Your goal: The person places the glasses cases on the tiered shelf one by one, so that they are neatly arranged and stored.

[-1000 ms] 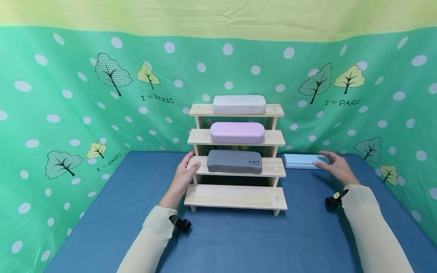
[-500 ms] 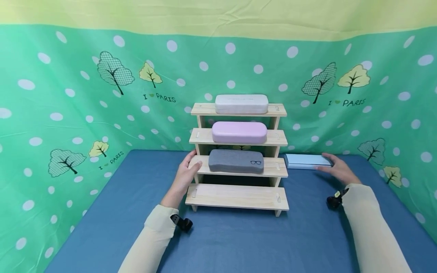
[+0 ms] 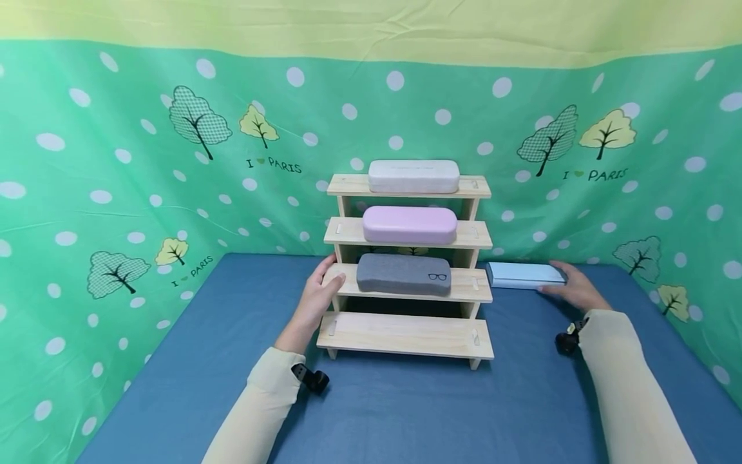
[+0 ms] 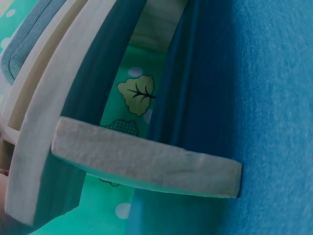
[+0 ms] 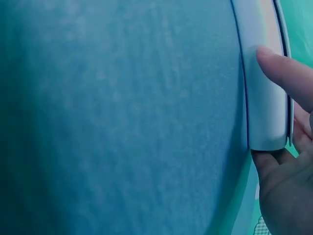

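Observation:
A stepped wooden rack (image 3: 406, 333) stands mid-table in the head view. Its shelves bear a white glasses case (image 3: 414, 176) on top, a pink-lilac one (image 3: 409, 225) below it, then a grey one (image 3: 403, 274) with a glasses drawing. My left hand (image 3: 315, 298) holds the left end of the grey case's shelf. On the table right of the rack lies a light blue glasses case (image 3: 522, 274). My right hand (image 3: 576, 290) grips that case's right end; in the right wrist view the thumb (image 5: 281, 68) presses its side, with other fingers partly hidden behind.
Blue cloth (image 3: 406, 412) covers the table. A green printed curtain (image 3: 324, 96) hangs close behind the rack and along both sides. The bottom shelf carries nothing. A wooden leg (image 4: 146, 161) of the rack shows in the left wrist view.
The head view has drifted slightly, so the rack appears further right. My right hand has come in closer round the light blue case's end. My left hand keeps its place on the shelf.

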Available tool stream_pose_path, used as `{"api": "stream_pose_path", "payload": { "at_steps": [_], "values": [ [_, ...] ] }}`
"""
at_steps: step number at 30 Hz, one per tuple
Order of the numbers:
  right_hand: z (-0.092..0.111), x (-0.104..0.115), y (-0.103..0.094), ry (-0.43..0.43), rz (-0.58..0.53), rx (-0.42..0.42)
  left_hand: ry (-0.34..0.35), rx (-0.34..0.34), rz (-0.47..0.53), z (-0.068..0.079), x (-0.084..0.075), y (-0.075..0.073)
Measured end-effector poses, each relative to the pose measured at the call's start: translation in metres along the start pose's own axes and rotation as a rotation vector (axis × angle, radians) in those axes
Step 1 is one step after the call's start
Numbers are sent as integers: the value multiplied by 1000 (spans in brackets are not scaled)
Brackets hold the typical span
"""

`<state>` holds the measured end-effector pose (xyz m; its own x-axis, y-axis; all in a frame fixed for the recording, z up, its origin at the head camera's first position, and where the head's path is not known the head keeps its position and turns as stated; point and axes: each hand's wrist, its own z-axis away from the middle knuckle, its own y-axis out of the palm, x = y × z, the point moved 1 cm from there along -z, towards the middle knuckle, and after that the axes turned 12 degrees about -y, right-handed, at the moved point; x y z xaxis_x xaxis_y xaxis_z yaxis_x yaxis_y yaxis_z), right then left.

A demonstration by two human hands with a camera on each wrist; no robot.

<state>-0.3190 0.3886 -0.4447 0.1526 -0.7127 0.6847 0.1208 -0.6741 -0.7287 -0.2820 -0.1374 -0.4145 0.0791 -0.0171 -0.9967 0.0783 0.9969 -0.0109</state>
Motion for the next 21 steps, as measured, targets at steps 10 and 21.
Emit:
{"api": "stream_pose_path", "payload": {
  "at_steps": [10,21],
  "values": [
    [-2,-5,2,-69,137,-57,-21,17,6,-1,-1,-1],
    [8,-7,0,-72,91,-9,4,-10,-1,-1,2,0]
  ]
}}
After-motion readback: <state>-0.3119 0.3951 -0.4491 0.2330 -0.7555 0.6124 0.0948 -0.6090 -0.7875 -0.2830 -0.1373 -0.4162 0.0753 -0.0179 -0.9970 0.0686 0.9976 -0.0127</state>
